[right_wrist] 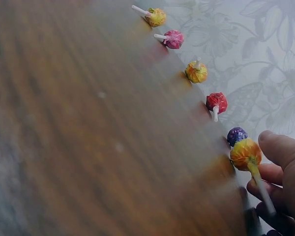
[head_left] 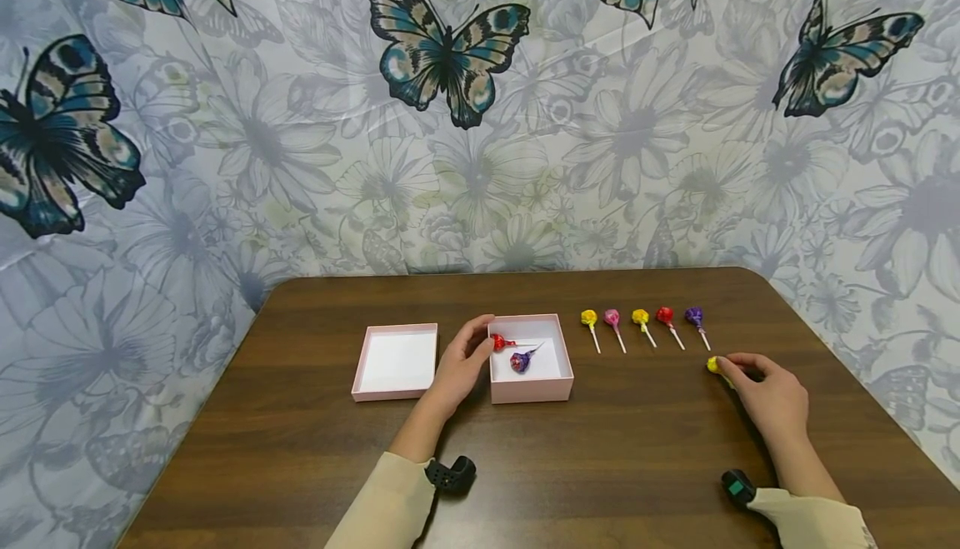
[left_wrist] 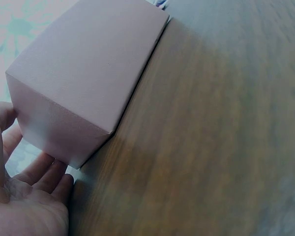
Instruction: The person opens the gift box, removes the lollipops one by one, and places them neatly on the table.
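Observation:
In the head view my left hand (head_left: 461,366) holds the left side of a pale pink open box (head_left: 531,391), its thumb at the rim and its index finger near the back corner. The left wrist view shows its fingers against the box's end wall. A red lollipop (head_left: 501,341) and a purple lollipop (head_left: 521,361) lie inside. On the right, my right hand (head_left: 772,391) pinches a yellow lollipop (right_wrist: 246,155) by thumb and fingers. Its wrapped head sticks out beyond the fingertips, just in front of the row's purple lollipop (head_left: 694,317).
A shallow pink lid (head_left: 397,362) with a white inside lies left of the box. Right of the box, a row holds yellow (head_left: 588,316), pink (head_left: 612,317), yellow (head_left: 640,316), red (head_left: 664,315) and purple lollipops on the brown table (head_left: 600,482). Butterfly-printed cloth (head_left: 480,199) hangs behind.

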Motion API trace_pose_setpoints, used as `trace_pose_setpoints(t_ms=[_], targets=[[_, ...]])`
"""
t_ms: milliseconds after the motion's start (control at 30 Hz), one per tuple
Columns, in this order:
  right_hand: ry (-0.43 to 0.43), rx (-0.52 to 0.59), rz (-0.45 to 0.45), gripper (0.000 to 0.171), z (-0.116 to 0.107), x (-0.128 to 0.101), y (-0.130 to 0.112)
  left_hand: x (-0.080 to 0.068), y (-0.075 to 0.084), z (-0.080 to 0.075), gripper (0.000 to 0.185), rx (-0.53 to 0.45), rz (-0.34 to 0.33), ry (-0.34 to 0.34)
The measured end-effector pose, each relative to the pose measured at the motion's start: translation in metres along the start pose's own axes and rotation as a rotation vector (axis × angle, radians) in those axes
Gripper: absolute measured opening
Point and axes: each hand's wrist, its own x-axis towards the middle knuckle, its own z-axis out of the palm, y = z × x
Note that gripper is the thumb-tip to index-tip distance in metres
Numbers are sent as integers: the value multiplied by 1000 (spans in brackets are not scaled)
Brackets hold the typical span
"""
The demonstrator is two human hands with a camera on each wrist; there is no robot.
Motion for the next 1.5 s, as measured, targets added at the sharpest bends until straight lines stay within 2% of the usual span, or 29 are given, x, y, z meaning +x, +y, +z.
trace_pose_setpoints(t_ms=[300,567,900,1033,1167,1300,1500], targets=[[-6,7,10,55,1,1,-1,13,-32,2,45,11,3,30],[-33,21,54,59,-2,1,-3,15,-36,2,42,-1,33,32],[5,-8,-95,54,-7,0,-7,14,-38,2,42,-1,12,28],[20,9,-123,53,-14,1,-10,15,-38,4,44,-12,29,28],[42,51,-160,50,-19,1,-15,15,-34,6,45,-20,11,20],[65,82,-208,46,-22,2,-30,9,-20,4,45,-18,-6,7],[71,125,-265,42,-26,1,-61,-1,-2,0,45,-2,14,-1]])
